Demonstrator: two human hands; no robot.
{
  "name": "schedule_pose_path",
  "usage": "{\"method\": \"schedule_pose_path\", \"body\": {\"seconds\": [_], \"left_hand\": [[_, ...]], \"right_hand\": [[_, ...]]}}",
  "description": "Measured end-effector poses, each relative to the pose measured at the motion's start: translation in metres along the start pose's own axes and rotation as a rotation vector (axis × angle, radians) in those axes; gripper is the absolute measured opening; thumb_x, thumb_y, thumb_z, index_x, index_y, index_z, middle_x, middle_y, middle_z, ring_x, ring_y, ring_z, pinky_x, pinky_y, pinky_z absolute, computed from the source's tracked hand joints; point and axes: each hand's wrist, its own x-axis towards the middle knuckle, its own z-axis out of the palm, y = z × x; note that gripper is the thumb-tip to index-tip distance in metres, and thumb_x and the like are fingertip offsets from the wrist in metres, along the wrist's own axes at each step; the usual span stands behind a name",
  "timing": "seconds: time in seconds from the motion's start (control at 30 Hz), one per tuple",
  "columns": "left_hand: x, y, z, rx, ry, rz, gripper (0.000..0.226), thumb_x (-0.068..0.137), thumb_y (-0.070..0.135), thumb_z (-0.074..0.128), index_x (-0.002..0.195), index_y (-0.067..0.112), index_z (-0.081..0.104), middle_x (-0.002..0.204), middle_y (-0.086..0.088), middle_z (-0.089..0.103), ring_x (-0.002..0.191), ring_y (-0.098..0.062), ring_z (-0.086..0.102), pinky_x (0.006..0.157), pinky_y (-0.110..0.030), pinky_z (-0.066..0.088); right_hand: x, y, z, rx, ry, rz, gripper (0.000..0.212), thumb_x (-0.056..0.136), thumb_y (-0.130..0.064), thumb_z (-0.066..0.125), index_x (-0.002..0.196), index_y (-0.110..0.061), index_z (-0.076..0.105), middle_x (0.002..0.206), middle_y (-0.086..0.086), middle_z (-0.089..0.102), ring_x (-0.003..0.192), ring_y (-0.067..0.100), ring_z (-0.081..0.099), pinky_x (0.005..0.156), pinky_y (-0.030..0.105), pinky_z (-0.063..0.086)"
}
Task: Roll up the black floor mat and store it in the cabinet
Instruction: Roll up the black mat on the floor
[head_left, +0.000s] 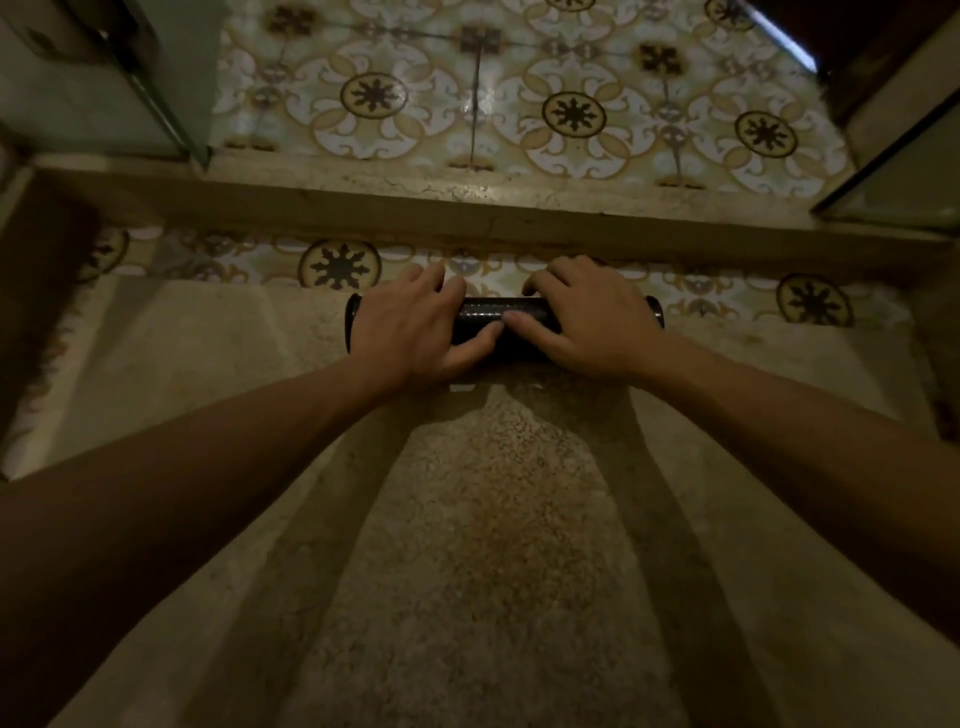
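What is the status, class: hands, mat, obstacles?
Left hand and right hand both pressed on the black mat. Mat rolled into a tube, lying on the floor. Raised stone step just beyond it.

Rolled mat (503, 312) at 12 o'clock on floor (467, 519), lying crosswise. Left hand (415, 325) on its left half, right hand (582, 319) on right half. Step (363, 202) behind, 12 o'clock.
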Motion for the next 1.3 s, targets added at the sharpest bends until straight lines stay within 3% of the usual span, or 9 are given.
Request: {"method": "schedule_pose_path", "body": {"seconds": [0.13,0.2,0.27,0.33,0.5,0.7,0.97,1.13,1.3], "left_hand": [[0.009,-0.008,-0.003,-0.012,-0.082,-0.002,0.085,0.078,0.092,0.021,0.096,0.02,0.061,0.08,-0.002,0.06,0.066,-0.018,0.052,0.051,-0.028,0.041],[0.014,-0.009,-0.004,-0.003,-0.15,-0.009,0.089,0.073,0.096,0.019,0.097,0.022,0.061,0.073,0.001,0.062,0.057,-0.017,0.054,0.05,-0.027,0.044],[0.011,-0.01,-0.004,-0.002,-0.152,0.012,0.089,0.071,0.097,0.024,0.103,0.022,0.06,0.076,0.001,0.065,0.059,-0.019,0.058,0.054,-0.031,0.05],[0.001,-0.007,-0.004,0.003,-0.111,0.042,0.087,0.072,0.093,0.032,0.111,0.019,0.059,0.081,-0.002,0.067,0.064,-0.021,0.06,0.059,-0.032,0.05],[-0.015,-0.002,-0.011,0.001,-0.137,0.081,0.077,0.073,0.076,0.053,0.118,0.014,0.051,0.099,-0.009,0.06,0.084,-0.025,0.056,0.071,-0.037,0.047],[-0.01,-0.014,-0.018,0.02,-0.336,0.089,0.09,0.07,0.072,0.067,0.138,0.02,0.04,0.119,-0.014,0.049,0.11,-0.03,0.045,0.095,-0.049,0.043],[-0.003,-0.026,-0.017,-0.095,-0.423,0.171,0.09,0.068,0.082,0.058,0.146,0.047,0.027,0.109,-0.005,0.042,0.1,-0.023,0.042,0.072,-0.036,0.043],[-0.002,-0.026,-0.015,-0.142,-0.361,0.171,0.081,0.068,0.078,0.064,0.136,0.044,0.038,0.099,0.002,0.035,0.093,-0.016,0.036,0.065,-0.032,0.034],[-0.008,-0.025,-0.01,-0.112,-0.273,0.177,0.079,0.066,0.076,0.065,0.129,0.034,0.044,0.102,-0.006,0.047,0.094,-0.024,0.047,0.058,-0.031,0.033]], "right_hand": [[0.02,0.021,-0.014,0.087,-0.337,0.016,0.103,0.07,-0.101,0.014,0.127,-0.029,0.061,0.122,0.004,0.06,0.104,0.024,0.057,0.088,0.041,0.049],[0.027,0.025,-0.017,0.156,-0.437,0.068,0.101,0.061,-0.106,0.023,0.121,-0.034,0.062,0.108,0.0,0.064,0.089,0.017,0.059,0.076,0.034,0.05],[0.024,0.026,-0.015,0.127,-0.411,0.04,0.093,0.058,-0.106,0.031,0.109,-0.036,0.063,0.088,-0.009,0.063,0.074,0.009,0.057,0.06,0.026,0.043],[0.012,0.024,-0.01,0.069,-0.33,-0.002,0.088,0.057,-0.106,0.037,0.105,-0.036,0.061,0.08,-0.015,0.059,0.069,0.007,0.055,0.055,0.024,0.038],[-0.013,0.017,0.0,0.004,-0.193,0.0,0.099,0.062,-0.101,0.035,0.118,-0.023,0.058,0.105,0.001,0.06,0.092,0.021,0.057,0.074,0.041,0.056],[-0.027,0.026,-0.002,-0.007,-0.177,-0.043,0.091,0.067,-0.086,0.057,0.132,-0.023,0.047,0.124,0.005,0.049,0.112,0.024,0.048,0.086,0.043,0.054],[-0.03,0.035,-0.008,0.002,-0.221,-0.08,0.09,0.066,-0.091,0.046,0.136,-0.034,0.045,0.11,0.006,0.048,0.095,0.017,0.039,0.077,0.036,0.046],[-0.031,0.033,-0.007,0.016,-0.192,-0.075,0.086,0.068,-0.087,0.048,0.136,-0.035,0.049,0.108,0.006,0.049,0.094,0.02,0.044,0.074,0.035,0.044],[-0.034,0.03,-0.006,0.002,-0.141,-0.078,0.084,0.069,-0.084,0.049,0.134,-0.031,0.052,0.107,0.008,0.05,0.094,0.021,0.045,0.073,0.032,0.037]]}}
